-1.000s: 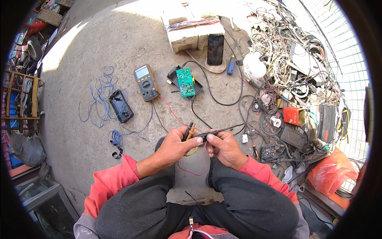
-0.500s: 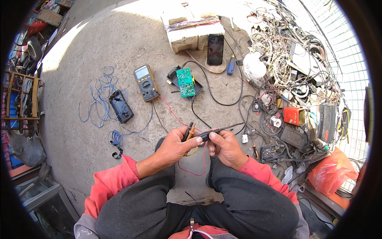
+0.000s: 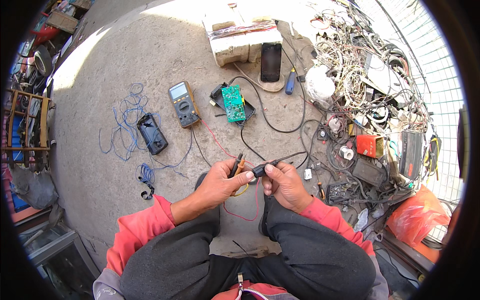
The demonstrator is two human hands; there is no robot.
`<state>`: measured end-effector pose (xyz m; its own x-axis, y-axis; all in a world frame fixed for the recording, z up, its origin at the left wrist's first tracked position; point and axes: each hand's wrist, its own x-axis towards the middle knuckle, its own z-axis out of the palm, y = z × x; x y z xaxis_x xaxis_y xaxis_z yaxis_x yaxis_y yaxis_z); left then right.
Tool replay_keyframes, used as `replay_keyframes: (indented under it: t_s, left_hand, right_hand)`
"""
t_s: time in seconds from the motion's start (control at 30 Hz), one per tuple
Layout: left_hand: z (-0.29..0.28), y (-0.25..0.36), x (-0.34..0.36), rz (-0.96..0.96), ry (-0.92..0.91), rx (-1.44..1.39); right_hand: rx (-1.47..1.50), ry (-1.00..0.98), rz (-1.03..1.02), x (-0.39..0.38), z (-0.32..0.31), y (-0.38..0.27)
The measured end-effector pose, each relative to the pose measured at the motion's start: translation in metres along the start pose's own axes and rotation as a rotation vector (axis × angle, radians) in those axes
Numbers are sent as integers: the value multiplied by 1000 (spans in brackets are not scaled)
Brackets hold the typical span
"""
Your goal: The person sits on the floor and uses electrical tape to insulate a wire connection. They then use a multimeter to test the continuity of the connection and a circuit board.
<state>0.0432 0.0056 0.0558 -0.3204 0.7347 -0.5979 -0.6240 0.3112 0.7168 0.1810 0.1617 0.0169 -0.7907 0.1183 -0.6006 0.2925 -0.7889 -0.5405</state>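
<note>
My left hand (image 3: 218, 181) is closed around a pair of multimeter probes (image 3: 241, 165), one black and one orange, their tips pointing up and away from me. In my right hand (image 3: 288, 186), a black cable connector (image 3: 258, 171) is pinched between thumb and fingers, its cord trailing off to the right. The connector's near end sits by my left thumb; whether they touch I cannot tell. Beyond the hands lies a multimeter (image 3: 185, 106) with an orange rim, red and dark leads running from it. A green circuit board (image 3: 233, 103) rests on a black case half (image 3: 250, 111) beside it.
Left of the multimeter are an empty black case half (image 3: 151, 134) and tangled blue wire (image 3: 131, 125). A phone (image 3: 271, 62) leans on a foam block (image 3: 240, 45), near a blue-handled screwdriver (image 3: 290, 82). Piled cables and parts (image 3: 375, 85) cover the right side, with a red bag (image 3: 417, 215).
My right hand has shifted very slightly and the connector has tilted or turned a little in its fingers. My left hand and the probes stay in place.
</note>
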Motion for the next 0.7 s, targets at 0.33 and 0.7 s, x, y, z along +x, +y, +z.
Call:
replay_keyframes:
  t_s: [0.33,0.7]
  left_hand:
    - [-1,-1,1,-5,-1,-1]
    - [0,0,0,-6,-8,-2]
  right_hand:
    - [17,5,-4,0,-1,0]
    - [8,-5,-5,1,-4,-1]
